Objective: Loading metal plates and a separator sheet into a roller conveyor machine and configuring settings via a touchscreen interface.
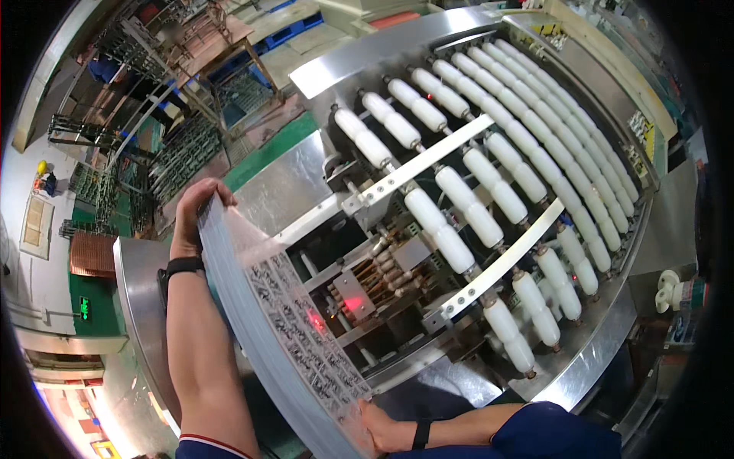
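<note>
A thick stack of thin sheets (294, 329) stands on edge in front of me. Its facing sheet has clear margins and rows of small dark printed patterns. At the stack's far end, my left hand (200, 205) is curled over the edge and grips it. My right hand (382, 428) closes on the near end, its thumb side against the front sheet. Beside the stack, on its right, lies the feed end of a metal roller machine (397, 264). Red light spots fall on the printed sheet and on a small metal plate (353, 297).
White rollers (440, 229) run in rows away to the right, with two pale crossbars (428, 162) over them. Steel side panels (287, 183) border the machine. Metal racks (180, 164), a wooden table (206, 46) and a person in dark clothes (107, 70) are at the far left.
</note>
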Available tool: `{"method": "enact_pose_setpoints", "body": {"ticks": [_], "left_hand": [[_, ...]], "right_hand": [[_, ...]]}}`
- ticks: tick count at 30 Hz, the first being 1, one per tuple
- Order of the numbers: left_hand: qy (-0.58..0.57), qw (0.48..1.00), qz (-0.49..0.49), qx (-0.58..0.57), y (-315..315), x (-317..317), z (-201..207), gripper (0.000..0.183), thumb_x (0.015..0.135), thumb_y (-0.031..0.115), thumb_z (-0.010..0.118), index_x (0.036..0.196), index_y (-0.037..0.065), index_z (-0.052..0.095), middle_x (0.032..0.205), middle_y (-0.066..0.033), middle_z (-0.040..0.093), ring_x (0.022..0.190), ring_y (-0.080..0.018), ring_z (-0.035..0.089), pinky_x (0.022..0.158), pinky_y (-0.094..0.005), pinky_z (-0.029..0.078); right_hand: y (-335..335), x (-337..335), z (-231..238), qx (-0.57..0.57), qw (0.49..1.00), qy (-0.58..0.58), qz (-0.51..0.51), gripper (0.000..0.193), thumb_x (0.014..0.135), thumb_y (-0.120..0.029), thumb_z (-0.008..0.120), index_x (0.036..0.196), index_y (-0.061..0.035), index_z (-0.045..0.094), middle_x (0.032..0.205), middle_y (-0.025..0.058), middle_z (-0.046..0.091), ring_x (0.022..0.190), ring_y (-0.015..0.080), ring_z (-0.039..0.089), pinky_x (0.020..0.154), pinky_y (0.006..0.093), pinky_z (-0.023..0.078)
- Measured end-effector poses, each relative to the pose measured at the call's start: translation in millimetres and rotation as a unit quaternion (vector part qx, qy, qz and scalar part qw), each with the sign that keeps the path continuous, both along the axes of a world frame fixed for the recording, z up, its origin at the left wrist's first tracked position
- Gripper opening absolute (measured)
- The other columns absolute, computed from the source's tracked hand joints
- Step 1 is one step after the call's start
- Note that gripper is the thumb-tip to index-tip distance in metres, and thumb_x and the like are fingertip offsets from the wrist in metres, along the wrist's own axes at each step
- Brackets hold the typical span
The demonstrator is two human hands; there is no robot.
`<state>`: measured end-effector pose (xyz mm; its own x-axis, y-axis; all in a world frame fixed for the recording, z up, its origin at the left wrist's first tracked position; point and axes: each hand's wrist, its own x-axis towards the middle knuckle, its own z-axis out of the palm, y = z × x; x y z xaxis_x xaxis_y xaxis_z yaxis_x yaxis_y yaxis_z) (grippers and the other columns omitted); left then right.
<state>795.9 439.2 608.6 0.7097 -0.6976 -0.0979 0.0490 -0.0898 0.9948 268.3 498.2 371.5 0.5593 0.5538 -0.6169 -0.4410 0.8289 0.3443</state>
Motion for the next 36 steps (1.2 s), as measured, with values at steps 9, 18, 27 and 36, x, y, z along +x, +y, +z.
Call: {"method": "enact_pose_setpoints", "body": {"ticks": [9,18,27,36], "left_hand": [[-0.143,0.958,0.104,0.224,-15,-17,29,0.030,0.095,0.024,0.062,0.110,0.000,0.071,0.100,-0.0065,0.071,0.090,-0.0148,0.063,0.085,-0.0266,0.048],[-0.354,0.876,0.141,0.295,-32,-83,133,0.042,0.095,0.020,0.065,0.127,-0.006,0.064,0.120,-0.0138,0.070,0.109,-0.0207,0.064,0.098,-0.0321,0.048],[-0.425,0.855,0.157,0.252,47,-214,250,0.036,0.098,0.021,0.065,0.123,-0.004,0.066,0.114,-0.0094,0.070,0.106,-0.0156,0.064,0.097,-0.0274,0.047],[-0.483,0.790,0.268,0.268,175,-407,145,0.034,0.103,0.009,0.053,0.133,-0.006,0.059,0.131,-0.0149,0.064,0.126,-0.0243,0.058,0.111,-0.0376,0.042]], "right_hand": [[-54,52,102,-0.094,0.978,0.152,0.106,0.046,0.109,-0.043,0.031,0.116,-0.0082,0.059,0.109,0.0071,0.066,0.096,0.0222,0.064,0.087,0.0372,0.054],[-37,49,95,-0.129,0.970,0.110,0.173,0.052,0.105,-0.057,0.029,0.112,-0.0160,0.060,0.098,0.0063,0.063,0.088,0.0229,0.061,0.075,0.0451,0.051],[-24,29,92,-0.219,0.938,-0.008,0.270,0.055,0.097,-0.071,0.038,0.103,-0.0189,0.055,0.086,0.0033,0.046,0.073,0.0217,0.050,0.064,0.0420,0.043],[-35,9,78,-0.301,0.917,-0.071,0.253,0.057,0.100,-0.067,0.042,0.102,-0.0120,0.059,0.084,0.0045,0.055,0.067,0.0186,0.057,0.052,0.0344,0.045]]}}
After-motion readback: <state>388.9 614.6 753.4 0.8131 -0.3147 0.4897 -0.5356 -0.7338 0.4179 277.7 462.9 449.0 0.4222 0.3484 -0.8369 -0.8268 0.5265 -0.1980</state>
